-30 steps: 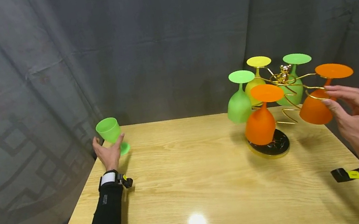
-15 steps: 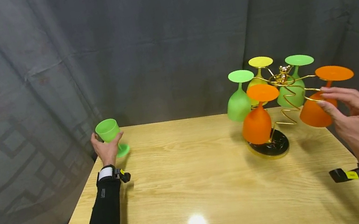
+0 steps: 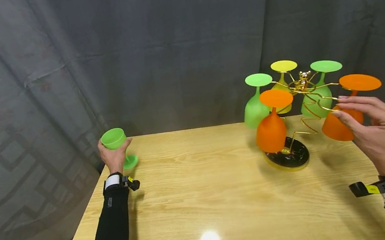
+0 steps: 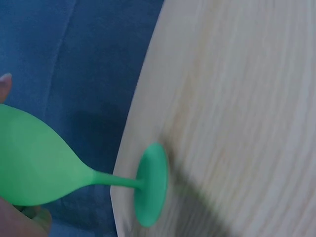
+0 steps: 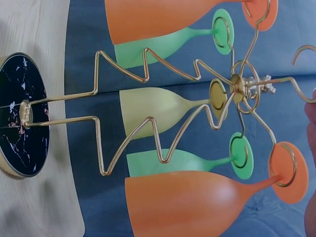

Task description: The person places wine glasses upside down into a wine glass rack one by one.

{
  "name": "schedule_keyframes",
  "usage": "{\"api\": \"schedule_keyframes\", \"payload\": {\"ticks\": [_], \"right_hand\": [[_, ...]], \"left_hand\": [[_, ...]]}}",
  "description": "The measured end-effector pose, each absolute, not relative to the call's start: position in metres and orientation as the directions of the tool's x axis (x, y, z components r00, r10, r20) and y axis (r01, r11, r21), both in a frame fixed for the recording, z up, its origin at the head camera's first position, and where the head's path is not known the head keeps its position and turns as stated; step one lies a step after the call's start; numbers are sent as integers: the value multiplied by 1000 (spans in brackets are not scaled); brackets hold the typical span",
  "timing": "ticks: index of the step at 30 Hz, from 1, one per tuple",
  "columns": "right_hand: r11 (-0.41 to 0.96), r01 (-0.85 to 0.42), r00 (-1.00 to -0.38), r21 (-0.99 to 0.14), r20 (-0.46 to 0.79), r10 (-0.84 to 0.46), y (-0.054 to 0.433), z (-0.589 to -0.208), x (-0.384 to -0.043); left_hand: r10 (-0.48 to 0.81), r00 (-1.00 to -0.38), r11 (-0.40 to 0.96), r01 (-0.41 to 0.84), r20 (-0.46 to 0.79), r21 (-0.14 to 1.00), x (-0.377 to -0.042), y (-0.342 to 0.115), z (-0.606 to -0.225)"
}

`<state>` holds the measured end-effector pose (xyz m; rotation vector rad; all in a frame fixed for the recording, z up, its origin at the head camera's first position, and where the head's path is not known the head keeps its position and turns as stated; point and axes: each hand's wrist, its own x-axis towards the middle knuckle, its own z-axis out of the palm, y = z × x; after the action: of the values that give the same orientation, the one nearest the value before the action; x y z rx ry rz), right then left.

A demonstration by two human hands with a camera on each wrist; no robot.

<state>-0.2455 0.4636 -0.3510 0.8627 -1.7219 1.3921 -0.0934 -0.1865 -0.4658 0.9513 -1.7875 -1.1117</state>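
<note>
At the far left of the table, my left hand (image 3: 113, 156) grips the bowl of a green goblet (image 3: 113, 139), which is upright. In the left wrist view the goblet's round foot (image 4: 151, 185) is at the tabletop; I cannot tell whether it touches. On the right, a gold wire glass rack (image 3: 303, 89) bears several upside-down goblets: orange (image 3: 271, 134), green (image 3: 254, 111) and yellow (image 3: 283, 66). My right hand (image 3: 377, 126) pinches one of its wire arms, in front of another orange goblet (image 3: 360, 82). In the right wrist view, that bare hook (image 5: 301, 53) meets the fingers (image 5: 311, 118).
The rack stands on a round black base (image 3: 292, 158) with a gold rim, towards the table's back right. A light wooden table (image 3: 197, 188) lies between the hands. Grey curtain (image 3: 173, 54) hangs behind and to the sides.
My right hand has moved slightly left with the wire arm, and the rack's top has turned: the front orange goblet went left, the back ones right. The left hand has barely shifted.
</note>
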Motion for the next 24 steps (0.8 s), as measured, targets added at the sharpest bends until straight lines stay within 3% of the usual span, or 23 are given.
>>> {"api": "schedule_keyframes", "payload": {"ticks": [13,24], "right_hand": [[158,-885,-449,-439,893,-30,454,-344,-240],[180,-883,-441,-434,898,4,451,-348,-248]], "left_hand": [[-913,-357,294,-237,199,926,-94,-183,-459],[-912,-376,244,-171,165,955,-95,-165,-450]]}}
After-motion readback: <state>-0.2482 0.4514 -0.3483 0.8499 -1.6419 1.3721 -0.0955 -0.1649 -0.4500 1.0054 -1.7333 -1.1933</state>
